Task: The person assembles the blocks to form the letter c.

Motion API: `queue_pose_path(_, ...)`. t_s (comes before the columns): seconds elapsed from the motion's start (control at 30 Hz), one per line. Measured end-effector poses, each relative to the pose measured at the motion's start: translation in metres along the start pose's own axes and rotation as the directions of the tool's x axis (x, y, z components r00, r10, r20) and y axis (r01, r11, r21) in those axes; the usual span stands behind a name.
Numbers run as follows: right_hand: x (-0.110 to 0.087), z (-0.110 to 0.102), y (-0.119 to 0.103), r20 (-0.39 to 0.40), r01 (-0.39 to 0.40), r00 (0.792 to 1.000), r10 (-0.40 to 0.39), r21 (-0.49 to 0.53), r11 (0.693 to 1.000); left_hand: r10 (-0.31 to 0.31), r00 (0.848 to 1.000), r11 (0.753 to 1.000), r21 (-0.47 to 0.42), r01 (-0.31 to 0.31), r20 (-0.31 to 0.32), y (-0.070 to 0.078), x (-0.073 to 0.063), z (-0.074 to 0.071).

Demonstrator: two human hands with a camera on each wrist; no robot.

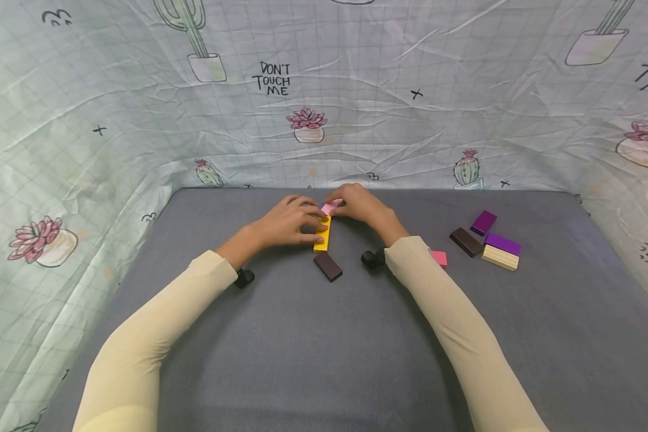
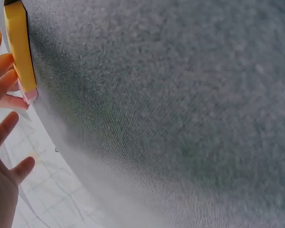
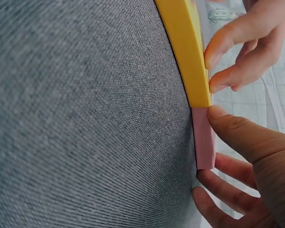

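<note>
A yellow block (image 1: 321,246) lies flat on the table, and a pink block (image 1: 332,206) adjoins its far end. My right hand (image 1: 363,207) pinches the pink block, with the thumb near its joint with the yellow one and the fingers at its other end. Over the yellow block, my left hand (image 1: 290,223) is spread with loosely bent fingers, the tips at its upper face. In the right wrist view the yellow block (image 3: 185,52) and pink block (image 3: 204,137) meet end to end. A dark brown block (image 1: 328,266) lies by the yellow block's near end.
Right of the hands lie a dark purple block (image 1: 483,222), another dark brown block (image 1: 467,242), a violet block (image 1: 503,243) and a cream block (image 1: 500,258) side by side. A coral-pink block (image 1: 439,258) is partly behind the right sleeve. Patterned cloth (image 1: 356,138) encloses the grey table (image 1: 281,348).
</note>
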State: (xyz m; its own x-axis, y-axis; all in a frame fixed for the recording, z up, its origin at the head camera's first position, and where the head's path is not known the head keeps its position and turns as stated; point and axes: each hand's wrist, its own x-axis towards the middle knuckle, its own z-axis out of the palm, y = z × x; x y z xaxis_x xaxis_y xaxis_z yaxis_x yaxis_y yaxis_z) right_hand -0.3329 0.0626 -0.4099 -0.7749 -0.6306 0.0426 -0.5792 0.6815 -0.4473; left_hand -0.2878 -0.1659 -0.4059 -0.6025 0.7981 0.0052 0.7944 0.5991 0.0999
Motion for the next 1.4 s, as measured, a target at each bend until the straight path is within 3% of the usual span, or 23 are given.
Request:
queue_pose_path(0.17,-0.002,-0.001,0.002,0.0,0.034,0.999,-0.034,-0.018,0.999,0.015,0.999,1.0,-0.008,-0.015,-0.034,0.001,0.004,0.002)
queue_pose_path(0.33,-0.003,-0.003,0.002,-0.002,0.06,0.998,-0.06,-0.052,0.997,-0.056,0.996,0.998,-0.038,0.054,-0.063,-0.003,0.006,0.002)
queue_pose_path(0.47,-0.003,-0.003,0.002,0.001,0.055,0.998,-0.055,-0.061,0.997,-0.083,0.996,0.996,-0.018,0.082,-0.043,-0.008,0.009,0.001)
queue_pose_path(0.97,-0.004,-0.003,-0.001,-0.008,0.013,1.0,-0.014,-0.056,0.998,-0.043,0.998,0.999,0.013,0.042,0.05,-0.017,0.012,-0.002)
queue_pose_path(1.4,-0.005,-0.005,-0.006,0.011,-0.023,1.0,0.024,-0.067,0.997,-0.027,0.999,0.999,0.033,0.025,0.043,-0.017,0.014,-0.003)
